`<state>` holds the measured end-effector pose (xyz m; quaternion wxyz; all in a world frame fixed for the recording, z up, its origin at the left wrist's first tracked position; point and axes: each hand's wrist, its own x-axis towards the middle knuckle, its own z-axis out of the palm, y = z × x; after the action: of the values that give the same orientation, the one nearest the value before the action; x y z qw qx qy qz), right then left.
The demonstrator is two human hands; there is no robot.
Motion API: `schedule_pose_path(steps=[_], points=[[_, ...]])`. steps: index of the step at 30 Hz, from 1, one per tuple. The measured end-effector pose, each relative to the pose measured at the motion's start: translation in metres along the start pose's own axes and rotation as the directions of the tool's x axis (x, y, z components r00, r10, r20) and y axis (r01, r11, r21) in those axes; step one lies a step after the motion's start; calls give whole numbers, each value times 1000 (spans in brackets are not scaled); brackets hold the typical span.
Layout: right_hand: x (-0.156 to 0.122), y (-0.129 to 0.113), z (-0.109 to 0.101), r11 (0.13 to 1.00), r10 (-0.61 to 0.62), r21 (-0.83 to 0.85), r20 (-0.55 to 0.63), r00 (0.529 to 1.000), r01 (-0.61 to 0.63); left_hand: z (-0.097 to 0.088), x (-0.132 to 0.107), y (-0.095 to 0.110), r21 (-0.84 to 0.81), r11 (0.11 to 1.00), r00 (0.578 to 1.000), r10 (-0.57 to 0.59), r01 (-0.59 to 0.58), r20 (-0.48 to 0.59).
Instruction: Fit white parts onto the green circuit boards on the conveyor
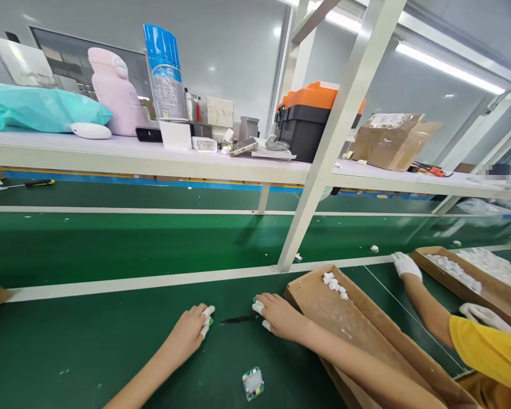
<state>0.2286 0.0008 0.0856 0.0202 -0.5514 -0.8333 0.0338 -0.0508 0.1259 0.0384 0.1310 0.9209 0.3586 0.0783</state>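
My left hand [192, 326], with white finger cots on thumb and fingertips, is closed on a small circuit board [211, 321]; only its green and yellow edge shows. Across from it my right hand [283, 317], also in white finger cots, is curled just above the green work surface. A bit of green shows at its fingertip, mostly hidden, and I cannot make out what it is. Between the hands lies a thin black tool [236, 320], its kind unclear. Nearer to me, another circuit board [253, 383] with a pale square on top rests flat.
Under my right forearm stands a long cardboard tray [366, 346] holding several white pieces [335, 285]. A co-worker's gloved hand [407, 266] reaches beside another tray [434, 261] at right. A metal post [306, 210] and a loaded shelf [153, 154] stand ahead.
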Motion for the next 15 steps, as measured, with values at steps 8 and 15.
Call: schedule_pose_path(steps=[8,15], points=[[-105,-84,21,861,381,319,112,918,-396,25,-70,91,-49,995,992,79,-85,-99],[-105,-122,88,754,594,398,-71,801,-523,61,-93,135,-191,980,998,63,-62,-1]])
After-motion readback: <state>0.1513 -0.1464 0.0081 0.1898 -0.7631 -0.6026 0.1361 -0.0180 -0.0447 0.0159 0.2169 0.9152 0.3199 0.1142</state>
